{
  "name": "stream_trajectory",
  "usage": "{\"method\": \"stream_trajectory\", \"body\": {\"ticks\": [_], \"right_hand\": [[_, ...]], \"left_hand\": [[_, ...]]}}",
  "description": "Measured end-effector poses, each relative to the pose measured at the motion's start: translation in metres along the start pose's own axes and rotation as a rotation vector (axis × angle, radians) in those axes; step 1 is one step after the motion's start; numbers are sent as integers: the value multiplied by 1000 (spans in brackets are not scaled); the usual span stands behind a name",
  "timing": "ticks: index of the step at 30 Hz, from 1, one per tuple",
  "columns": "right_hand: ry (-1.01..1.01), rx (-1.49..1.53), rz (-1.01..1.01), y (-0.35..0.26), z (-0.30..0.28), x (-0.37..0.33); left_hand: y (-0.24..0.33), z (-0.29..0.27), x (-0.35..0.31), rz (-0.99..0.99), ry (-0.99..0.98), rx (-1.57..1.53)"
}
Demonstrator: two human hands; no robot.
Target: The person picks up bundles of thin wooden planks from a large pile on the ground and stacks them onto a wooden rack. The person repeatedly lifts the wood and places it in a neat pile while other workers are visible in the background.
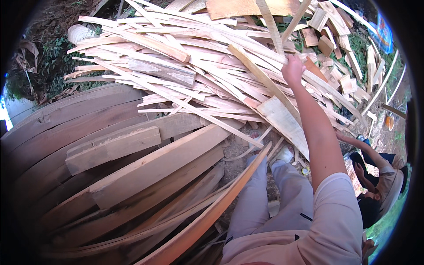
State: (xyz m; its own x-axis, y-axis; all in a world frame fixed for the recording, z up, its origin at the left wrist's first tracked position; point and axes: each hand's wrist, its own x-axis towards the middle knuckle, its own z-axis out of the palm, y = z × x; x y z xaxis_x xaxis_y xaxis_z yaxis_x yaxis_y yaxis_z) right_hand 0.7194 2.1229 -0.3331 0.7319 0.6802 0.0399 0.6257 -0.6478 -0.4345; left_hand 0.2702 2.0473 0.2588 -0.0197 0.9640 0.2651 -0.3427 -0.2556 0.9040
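Observation:
My right arm reaches forward over a heap of pale wooden strips [212, 66]. At its end, my right hand [293, 70] is closed in a fist around the lower end of a wooden strip [270, 27], which rises toward the top edge of the view. Another wooden strip [297, 20] slants up just right of it. Below the hand, a wide flat board [285, 121] leans near my legs, with a darker strip [260, 79] running diagonally beside it. My left hand is out of the picture.
Thick planks [145, 165] are stacked at the left, and a long curved board [207, 221] passes close to my left leg. Short wood blocks [326, 44] lie at the far right. Another person [382, 185] is low at the right, one arm stretched toward the heap.

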Motion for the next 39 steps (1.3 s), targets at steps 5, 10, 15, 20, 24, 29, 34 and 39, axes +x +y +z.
{"method": "stream_trajectory", "body": {"ticks": [5,10,15,20,24,29,34,39], "right_hand": [[-19,89,-30,10,-27,13],[10,102,-125,-18,-70,-8],[55,308,-187,-77,-126,-47],[-164,443,-188,-102,-188,-72],[-202,437,-250,-103,-231,-90],[-23,530,-277,-120,-272,-119],[26,557,-204,-119,-302,-148],[-113,572,-260,-104,-327,-167]], "left_hand": [[-2,10,-9,56,1,-31],[10,-4,-24,17,9,50],[7,23,-38,80,148,137],[8,37,-45,91,197,190],[7,31,-44,37,152,96],[12,34,-49,-1,102,101],[9,54,-50,-12,118,157],[2,69,-49,18,175,242]]}}
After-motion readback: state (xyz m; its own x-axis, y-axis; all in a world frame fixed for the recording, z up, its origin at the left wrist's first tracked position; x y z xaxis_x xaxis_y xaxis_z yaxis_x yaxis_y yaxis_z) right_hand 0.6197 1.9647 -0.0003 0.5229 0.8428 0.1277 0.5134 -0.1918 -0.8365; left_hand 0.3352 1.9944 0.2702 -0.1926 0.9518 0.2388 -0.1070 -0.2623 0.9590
